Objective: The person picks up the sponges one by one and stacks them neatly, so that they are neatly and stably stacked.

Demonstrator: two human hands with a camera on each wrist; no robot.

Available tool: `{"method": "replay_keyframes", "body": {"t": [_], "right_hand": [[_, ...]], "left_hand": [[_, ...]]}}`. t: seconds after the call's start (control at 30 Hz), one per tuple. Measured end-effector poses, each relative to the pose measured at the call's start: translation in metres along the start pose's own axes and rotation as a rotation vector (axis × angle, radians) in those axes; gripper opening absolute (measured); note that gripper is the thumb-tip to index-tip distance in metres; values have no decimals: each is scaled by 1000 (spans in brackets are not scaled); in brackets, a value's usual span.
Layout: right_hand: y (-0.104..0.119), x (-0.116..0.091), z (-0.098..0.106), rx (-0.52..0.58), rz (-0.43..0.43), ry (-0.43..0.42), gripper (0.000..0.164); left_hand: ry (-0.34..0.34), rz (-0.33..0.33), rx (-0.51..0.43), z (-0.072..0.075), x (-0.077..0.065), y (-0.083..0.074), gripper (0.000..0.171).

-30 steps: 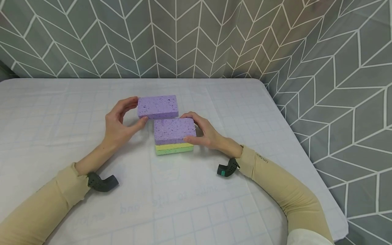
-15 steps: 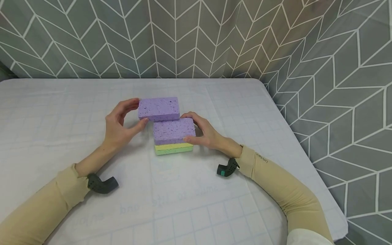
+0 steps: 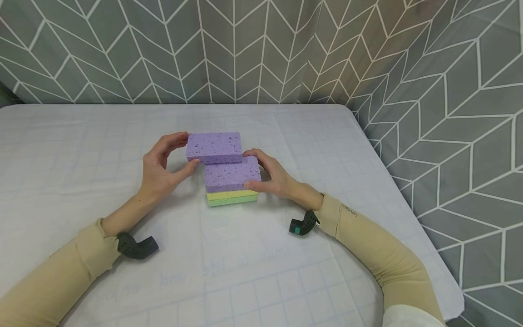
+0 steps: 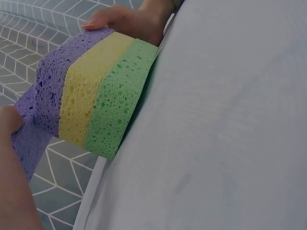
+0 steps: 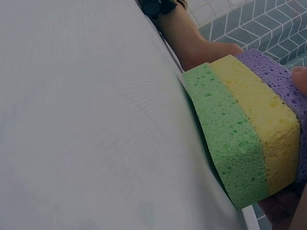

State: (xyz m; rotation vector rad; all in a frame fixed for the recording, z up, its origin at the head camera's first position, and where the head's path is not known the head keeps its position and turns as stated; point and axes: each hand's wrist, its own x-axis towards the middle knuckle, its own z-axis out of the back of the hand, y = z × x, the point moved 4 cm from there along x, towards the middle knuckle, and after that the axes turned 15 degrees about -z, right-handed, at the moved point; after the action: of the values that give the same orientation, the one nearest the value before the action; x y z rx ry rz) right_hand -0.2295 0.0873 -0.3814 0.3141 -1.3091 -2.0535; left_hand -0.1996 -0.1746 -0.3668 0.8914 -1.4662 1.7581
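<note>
A stack of sponges stands on the table: a green sponge (image 3: 233,201) at the bottom, a yellow sponge (image 4: 88,91) above it and a purple sponge (image 3: 233,175) on top. My right hand (image 3: 275,177) grips the stack's right end, thumb on the near side of the purple sponge and fingers behind. With my left hand (image 3: 163,168) I pinch a second purple sponge (image 3: 214,146) by its left end, thumb in front and fingers at the back. Its near edge overlaps the far edge of the stack's top in the head view, offset to the left.
A white cloth with faint print covers the table (image 3: 310,272). Grey chevron-patterned curtains (image 3: 220,50) hang behind it and along the right side. A dark wrist camera (image 3: 136,245) juts from the left sleeve, another wrist camera (image 3: 303,225) from the right.
My left hand has brought its purple sponge slightly nearer and to the right, narrowing the gap to the stack. The right hand and the stack stay almost in place.
</note>
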Motion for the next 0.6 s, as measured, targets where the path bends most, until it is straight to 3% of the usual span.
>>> {"method": "replay_keyframes", "body": {"t": [0.33, 0.6], "right_hand": [[-1, 1, 0, 15, -10, 6, 82], [-2, 1, -1, 40, -57, 70, 82]], "left_hand": [[-4, -1, -26, -2, 1, -1, 61], [11, 20, -62, -3, 0, -1, 61]]}}
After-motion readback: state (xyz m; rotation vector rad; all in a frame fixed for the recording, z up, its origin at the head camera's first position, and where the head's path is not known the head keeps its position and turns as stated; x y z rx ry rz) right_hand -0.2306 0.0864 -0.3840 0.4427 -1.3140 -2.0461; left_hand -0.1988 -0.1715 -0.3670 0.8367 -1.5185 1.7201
